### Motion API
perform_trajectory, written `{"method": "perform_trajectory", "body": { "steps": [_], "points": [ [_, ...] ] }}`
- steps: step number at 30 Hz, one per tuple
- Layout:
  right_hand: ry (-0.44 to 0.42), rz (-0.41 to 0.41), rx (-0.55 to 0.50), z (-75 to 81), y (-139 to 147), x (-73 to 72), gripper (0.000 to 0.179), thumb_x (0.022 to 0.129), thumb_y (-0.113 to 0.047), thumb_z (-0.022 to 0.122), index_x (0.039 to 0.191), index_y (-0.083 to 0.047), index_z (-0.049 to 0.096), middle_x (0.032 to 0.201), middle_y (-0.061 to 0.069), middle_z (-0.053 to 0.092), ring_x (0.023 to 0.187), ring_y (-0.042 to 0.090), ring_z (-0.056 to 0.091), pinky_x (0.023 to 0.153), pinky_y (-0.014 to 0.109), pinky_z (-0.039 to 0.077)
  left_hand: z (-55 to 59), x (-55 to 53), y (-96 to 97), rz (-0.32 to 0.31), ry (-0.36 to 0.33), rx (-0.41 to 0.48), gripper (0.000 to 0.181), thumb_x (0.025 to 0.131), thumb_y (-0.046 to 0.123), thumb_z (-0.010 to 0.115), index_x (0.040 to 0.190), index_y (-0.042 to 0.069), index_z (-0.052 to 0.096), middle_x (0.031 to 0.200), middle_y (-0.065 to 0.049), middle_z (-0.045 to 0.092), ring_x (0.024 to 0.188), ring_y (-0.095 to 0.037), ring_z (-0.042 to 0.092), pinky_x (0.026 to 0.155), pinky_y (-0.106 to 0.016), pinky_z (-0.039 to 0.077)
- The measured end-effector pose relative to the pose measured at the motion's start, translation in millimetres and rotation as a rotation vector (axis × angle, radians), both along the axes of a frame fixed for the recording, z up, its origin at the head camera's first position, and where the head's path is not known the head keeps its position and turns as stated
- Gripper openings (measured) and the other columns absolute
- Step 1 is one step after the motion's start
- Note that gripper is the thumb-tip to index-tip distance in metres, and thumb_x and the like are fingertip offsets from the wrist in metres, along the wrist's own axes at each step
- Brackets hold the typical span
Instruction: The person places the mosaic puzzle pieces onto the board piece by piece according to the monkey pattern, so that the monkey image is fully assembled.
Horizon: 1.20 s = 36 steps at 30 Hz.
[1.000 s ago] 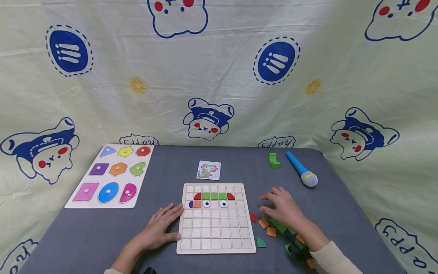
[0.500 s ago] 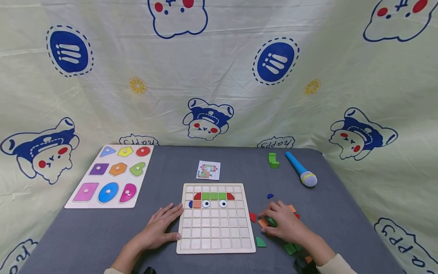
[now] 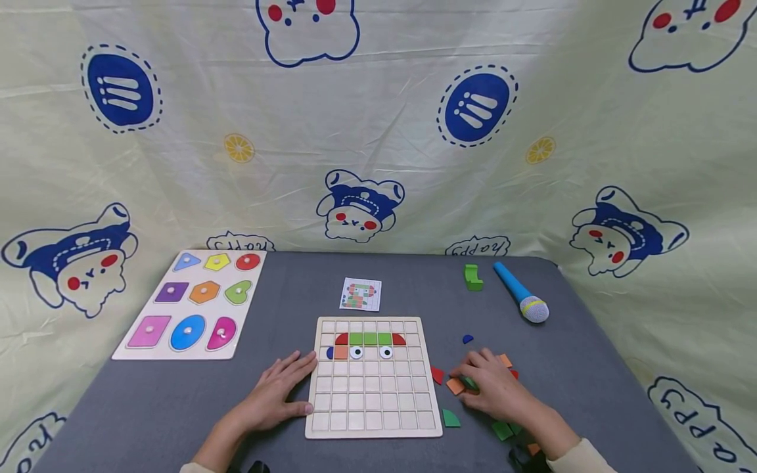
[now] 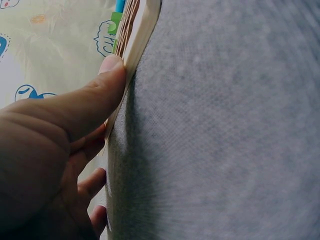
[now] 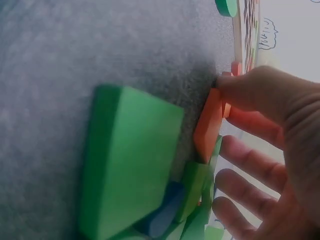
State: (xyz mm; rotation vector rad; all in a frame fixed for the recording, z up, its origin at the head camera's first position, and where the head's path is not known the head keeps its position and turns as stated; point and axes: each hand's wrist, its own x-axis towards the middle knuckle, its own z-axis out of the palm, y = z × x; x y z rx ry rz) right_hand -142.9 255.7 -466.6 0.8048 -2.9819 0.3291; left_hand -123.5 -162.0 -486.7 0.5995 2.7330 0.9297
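Observation:
My left hand (image 3: 275,394) rests at the left edge of a wooden grid board (image 3: 375,401), fingers extended and thumb against its side. On the board's upper rows sit a row of green squares (image 3: 370,338) with red rounded ends, two eye pieces (image 3: 386,352), an orange square and a blue half-round. Right of the board, my right hand (image 3: 493,384) reaches low into loose blocks, thumb and index finger at an orange square block (image 3: 455,386) in a pinch. In the right wrist view the other fingers lie beside green blocks, and a large green block (image 5: 140,155) stands nearer the camera.
A pattern card (image 3: 360,293) lies behind the board. A knobbed shape puzzle (image 3: 241,328) is at the back left; a green block (image 3: 473,278) and a blue toy microphone (image 3: 520,291) are at the back right. A green quarter-round (image 3: 451,418) and red piece (image 3: 437,375) lie beside the board.
My right hand has come down and nearer into the loose blocks, then stayed there. A blue half-round now shows behind it. My left hand and the board have not moved.

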Motion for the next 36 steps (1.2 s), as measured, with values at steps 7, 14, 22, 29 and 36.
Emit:
{"method": "perform_trajectory", "body": {
  "steps": [7,14,22,29,36],
  "points": [
    [0.035,0.001,0.006,-2.2,1,-0.8,0.017,0.074,-0.023,0.078,0.089,-0.026,0.069,0.086,-0.011,0.053,0.077,0.006,0.034,0.068,0.025,0.032,-0.5,0.1,0.1,-0.001,-0.009,0.003,0.080,0.078,0.041,0.072,0.144,0.012,0.039,0.153,-0.005,0.035,0.144,-0.038,0.021,0.111,-0.066,0.012],
    [0.059,-0.012,0.003,-1.5,0,-0.9,0.016,0.074,-0.028,0.079,0.086,-0.029,0.069,0.085,-0.013,0.053,0.079,0.005,0.036,0.069,0.026,0.033,1.6,1.2,0.3,0.001,-0.005,0.008,0.080,0.078,0.041,0.072,0.144,0.011,0.039,0.153,-0.006,0.035,0.143,-0.038,0.022,0.112,-0.066,0.011],
    [0.124,0.005,-0.015,5.9,-22,-6.4,0.018,0.072,-0.031,0.080,0.088,-0.027,0.071,0.083,-0.011,0.054,0.081,0.005,0.038,0.071,0.029,0.037,2.6,1.2,0.8,0.007,-0.006,0.000,0.080,0.078,0.041,0.073,0.144,0.011,0.040,0.153,-0.006,0.035,0.144,-0.038,0.022,0.112,-0.066,0.012],
    [0.123,-0.014,0.001,8.0,-47,-18.4,0.021,0.075,-0.036,0.078,0.091,-0.025,0.071,0.089,-0.009,0.057,0.087,0.009,0.044,0.079,0.037,0.044,2.5,1.0,0.6,0.003,-0.008,0.003,0.080,0.078,0.041,0.072,0.144,0.011,0.039,0.153,-0.005,0.035,0.144,-0.037,0.022,0.112,-0.066,0.012],
    [0.101,-0.037,0.012,7.0,-71,-31.9,0.022,0.075,-0.037,0.078,0.092,-0.023,0.071,0.094,-0.004,0.061,0.092,0.015,0.047,0.083,0.039,0.042,2.4,1.1,0.3,-0.001,0.000,0.005,0.079,0.078,0.041,0.072,0.144,0.010,0.040,0.153,-0.005,0.035,0.143,-0.038,0.022,0.111,-0.066,0.012]
  ]
}}
